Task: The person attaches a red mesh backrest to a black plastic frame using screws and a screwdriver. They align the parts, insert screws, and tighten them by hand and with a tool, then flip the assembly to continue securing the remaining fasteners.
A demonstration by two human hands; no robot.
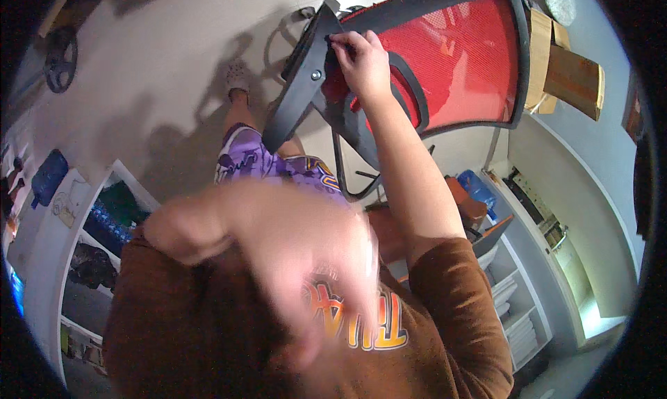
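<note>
An office chair with a red mesh back [451, 59] and black frame is in front of me, tilted in view. My right hand [363, 64] reaches up to its long black panel [295, 93], thumb and fingers pinched together at a dark hole near the panel's upper end. Whatever is between those fingertips is too small to make out. Below the hand, a round bolt head [316, 75] shows in the panel. A black looped armrest [411, 86] curves beside my right wrist. My left hand [323, 260] is bent in front of my brown shirt, smeared by motion, its fingers unclear.
Opened cardboard boxes [573, 83] stand beyond the chair back. At right is a white shelf unit [521, 288], with a blue plastic container [478, 190] near it. White shelving [132, 180] with dark bags stands at left. A black wheel-like disc [61, 60] is at far left.
</note>
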